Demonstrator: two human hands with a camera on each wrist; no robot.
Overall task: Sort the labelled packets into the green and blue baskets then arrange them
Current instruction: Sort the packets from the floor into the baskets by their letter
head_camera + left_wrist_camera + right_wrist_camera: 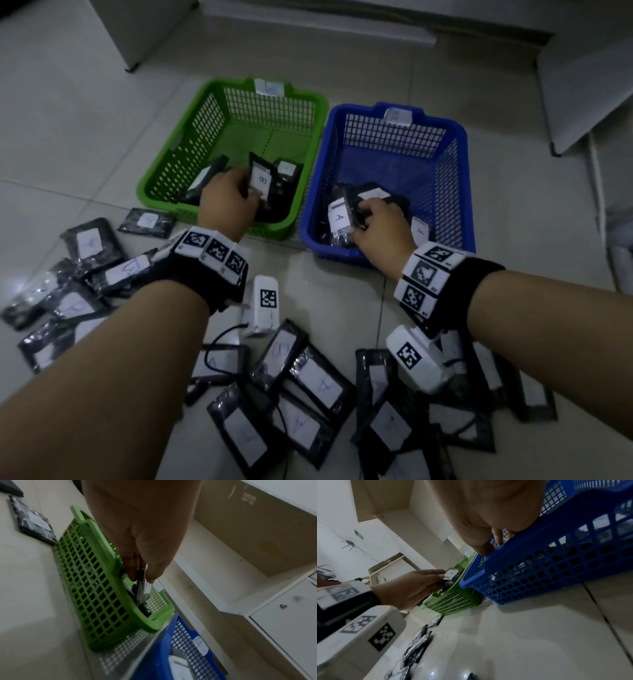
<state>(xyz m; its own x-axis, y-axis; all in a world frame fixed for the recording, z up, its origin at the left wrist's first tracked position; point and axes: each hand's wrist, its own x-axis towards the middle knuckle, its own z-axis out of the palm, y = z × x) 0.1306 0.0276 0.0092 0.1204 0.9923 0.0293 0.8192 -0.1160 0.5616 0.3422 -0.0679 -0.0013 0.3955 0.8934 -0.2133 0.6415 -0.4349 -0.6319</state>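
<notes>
The left hand (227, 202) pinches a B packet (261, 180) upright over the green basket (164, 178), its fingers (132, 573) clamped on the packet's edge, likely so the label stays readable before release. The right hand (380, 229) grips an A packet (339, 219) low inside the blue basket (459, 192), fingers curled round it. Unsorted packets (308, 387) lie scattered on the pale tiled floor (342, 294), white cabinets (283, 615) behind
</notes>
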